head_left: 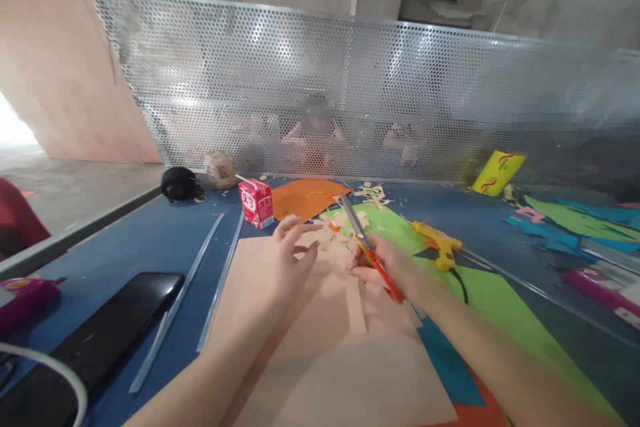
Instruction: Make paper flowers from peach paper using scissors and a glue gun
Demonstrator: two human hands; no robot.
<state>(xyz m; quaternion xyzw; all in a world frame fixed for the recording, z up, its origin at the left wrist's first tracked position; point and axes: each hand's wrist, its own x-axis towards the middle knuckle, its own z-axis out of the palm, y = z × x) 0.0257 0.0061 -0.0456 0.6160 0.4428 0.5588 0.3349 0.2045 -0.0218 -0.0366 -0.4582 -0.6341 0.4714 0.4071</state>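
Observation:
My right hand is closed on a pair of scissors with orange-red handles, their blades pointing away from me. Beneath its fingers a narrow pale paper strip hangs over the larger pale sheet; whether the fingers also pinch the strip I cannot tell. To the left, my left hand hovers over the sheet with its fingers apart and holds nothing. Small pale paper scraps lie between and beyond the two hands.
A pink drink carton stands behind my left hand. At right lie a yellow glue gun and green paper. Clear sticks and a long black object are at left. A perforated metal screen bounds the table's back.

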